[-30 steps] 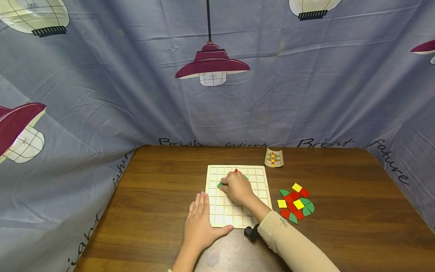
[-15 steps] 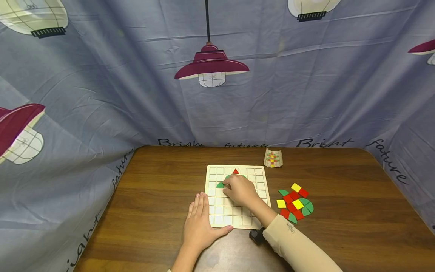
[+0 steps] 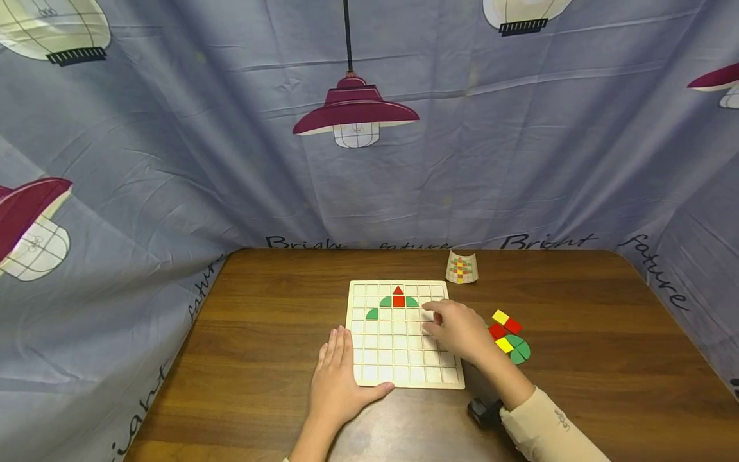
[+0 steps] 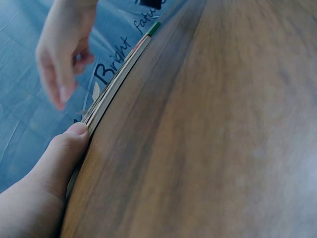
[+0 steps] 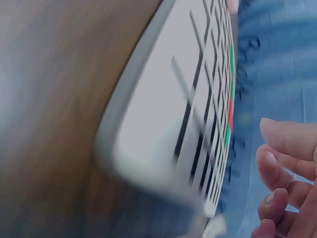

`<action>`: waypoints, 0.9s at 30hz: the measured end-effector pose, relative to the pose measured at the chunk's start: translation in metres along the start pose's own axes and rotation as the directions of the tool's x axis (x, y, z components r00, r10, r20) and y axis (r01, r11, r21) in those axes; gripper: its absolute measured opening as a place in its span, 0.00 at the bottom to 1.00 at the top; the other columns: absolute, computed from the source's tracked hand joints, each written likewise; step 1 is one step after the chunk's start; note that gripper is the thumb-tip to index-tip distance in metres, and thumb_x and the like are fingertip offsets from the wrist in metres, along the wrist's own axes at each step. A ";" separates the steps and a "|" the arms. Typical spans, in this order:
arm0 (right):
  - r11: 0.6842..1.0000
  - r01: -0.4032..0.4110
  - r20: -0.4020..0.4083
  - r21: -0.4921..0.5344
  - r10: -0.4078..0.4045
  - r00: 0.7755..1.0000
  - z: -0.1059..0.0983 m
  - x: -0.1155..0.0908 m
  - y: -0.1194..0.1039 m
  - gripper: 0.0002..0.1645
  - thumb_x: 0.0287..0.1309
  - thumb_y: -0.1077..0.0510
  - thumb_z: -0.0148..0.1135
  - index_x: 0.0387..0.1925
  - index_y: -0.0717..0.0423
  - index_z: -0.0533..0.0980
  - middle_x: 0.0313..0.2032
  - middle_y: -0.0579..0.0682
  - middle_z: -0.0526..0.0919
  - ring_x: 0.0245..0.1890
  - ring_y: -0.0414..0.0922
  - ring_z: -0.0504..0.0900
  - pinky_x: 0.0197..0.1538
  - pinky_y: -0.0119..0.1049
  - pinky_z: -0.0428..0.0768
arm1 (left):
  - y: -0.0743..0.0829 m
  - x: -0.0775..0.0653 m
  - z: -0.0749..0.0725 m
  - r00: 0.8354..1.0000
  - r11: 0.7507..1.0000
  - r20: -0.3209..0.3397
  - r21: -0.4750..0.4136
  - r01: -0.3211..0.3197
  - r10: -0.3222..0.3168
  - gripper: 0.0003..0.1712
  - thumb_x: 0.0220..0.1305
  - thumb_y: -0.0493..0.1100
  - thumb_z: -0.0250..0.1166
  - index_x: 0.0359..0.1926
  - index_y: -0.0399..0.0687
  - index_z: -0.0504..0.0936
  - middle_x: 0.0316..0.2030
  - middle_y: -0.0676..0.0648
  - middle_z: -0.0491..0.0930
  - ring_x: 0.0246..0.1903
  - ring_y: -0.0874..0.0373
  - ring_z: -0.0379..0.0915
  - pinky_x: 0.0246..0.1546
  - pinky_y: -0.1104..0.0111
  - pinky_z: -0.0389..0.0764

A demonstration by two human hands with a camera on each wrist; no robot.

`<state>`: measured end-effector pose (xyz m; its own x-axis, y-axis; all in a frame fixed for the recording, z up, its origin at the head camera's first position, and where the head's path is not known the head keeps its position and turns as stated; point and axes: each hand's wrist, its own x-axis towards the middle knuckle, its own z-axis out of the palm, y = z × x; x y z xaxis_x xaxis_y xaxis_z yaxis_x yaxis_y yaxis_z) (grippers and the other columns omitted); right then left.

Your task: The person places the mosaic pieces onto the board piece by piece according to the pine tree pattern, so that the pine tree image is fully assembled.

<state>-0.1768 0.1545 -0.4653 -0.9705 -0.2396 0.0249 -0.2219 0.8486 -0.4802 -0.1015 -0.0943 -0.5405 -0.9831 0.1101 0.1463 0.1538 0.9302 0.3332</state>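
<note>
The left hand [image 3: 339, 378] lies with its fingers straight, the tips against the left edge of the pale gridded board [image 3: 407, 356] and the thumb stretched along the near edge, touching it. The right hand [image 3: 456, 327] hangs above the right side of the board, its fingers bent and the thumb and forefinger parted by a fairly wide gap; it holds nothing.

To the left of the right hand, in the far rows of the grid, sit a red triangle [image 3: 398, 290], a red square [image 3: 398, 301] just below it, and a green quarter-round on either side of the square, the left one [image 3: 386, 302] and the right one [image 3: 412, 302]. One row nearer the person and one column further left is another green quarter-round [image 3: 372, 314].

To the right of the right hand, on the bench [image 3: 277, 321], lie loose red, yellow and green pieces [image 3: 504, 345], partly hidden by that hand and forearm. Beyond the right hand stands a curved card [image 3: 462, 268] with a coloured pattern. A black device [image 3: 484, 412] sits at the right wrist, beside a beige sleeve [image 3: 545, 427].
</note>
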 end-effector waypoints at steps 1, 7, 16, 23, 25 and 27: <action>1.000 -0.002 -0.010 0.001 0.002 1.000 -0.003 -0.003 0.007 0.21 0.58 0.54 0.69 0.54 0.53 0.82 0.23 0.42 0.71 0.18 0.39 0.64 0.21 0.32 0.61 | 0.000 0.000 0.000 1.000 1.000 0.001 0.002 0.001 -0.001 0.78 0.41 0.91 0.52 0.77 0.37 0.51 0.77 0.40 0.50 0.78 0.48 0.43 0.77 0.53 0.52; 0.998 -0.055 -0.038 0.004 0.055 0.998 -0.023 -0.023 0.056 0.22 0.60 0.53 0.68 0.55 0.54 0.80 0.26 0.45 0.73 0.20 0.40 0.65 0.22 0.32 0.61 | -0.001 0.000 0.000 1.000 1.000 0.007 -0.002 0.003 -0.003 0.78 0.40 0.91 0.52 0.77 0.38 0.51 0.78 0.40 0.50 0.78 0.48 0.43 0.77 0.54 0.51; 0.983 -0.180 -0.069 -0.049 0.176 0.982 -0.048 -0.051 0.122 0.30 0.59 0.49 0.69 0.58 0.63 0.77 0.33 0.52 0.77 0.32 0.47 0.73 0.30 0.35 0.65 | -0.001 0.000 0.002 1.000 1.000 0.008 0.008 0.003 -0.003 0.78 0.40 0.92 0.51 0.77 0.39 0.51 0.78 0.41 0.49 0.78 0.48 0.43 0.77 0.53 0.52; 0.978 -0.208 -0.048 -0.029 0.206 0.977 -0.049 -0.059 0.145 0.31 0.60 0.47 0.67 0.56 0.66 0.78 0.36 0.54 0.78 0.36 0.49 0.74 0.34 0.38 0.68 | -0.002 0.001 0.003 1.000 1.000 -0.006 0.013 0.003 -0.003 0.78 0.39 0.92 0.51 0.77 0.38 0.52 0.78 0.41 0.50 0.78 0.48 0.43 0.77 0.53 0.52; 0.977 -0.211 -0.055 -0.017 0.210 0.976 -0.047 -0.060 0.147 0.29 0.60 0.48 0.67 0.55 0.65 0.79 0.37 0.55 0.79 0.37 0.50 0.75 0.35 0.41 0.69 | -0.002 0.001 0.003 1.000 1.000 -0.007 0.014 0.000 0.000 0.78 0.39 0.92 0.51 0.77 0.38 0.52 0.78 0.41 0.51 0.78 0.48 0.44 0.77 0.53 0.52; 0.978 -0.211 -0.063 0.002 0.211 0.976 -0.046 -0.060 0.149 0.26 0.60 0.49 0.68 0.53 0.63 0.80 0.38 0.56 0.80 0.38 0.52 0.76 0.36 0.45 0.71 | -0.002 0.001 0.004 1.000 1.000 -0.011 0.012 -0.002 0.003 0.78 0.39 0.91 0.51 0.77 0.38 0.53 0.77 0.40 0.51 0.78 0.48 0.44 0.77 0.53 0.53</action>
<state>-0.1556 0.3168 -0.4982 -0.9995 -0.0253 -0.0213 -0.0121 0.8790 -0.4766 -0.1034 -0.0944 -0.5442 -0.9815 0.1085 0.1578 0.1549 0.9343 0.3212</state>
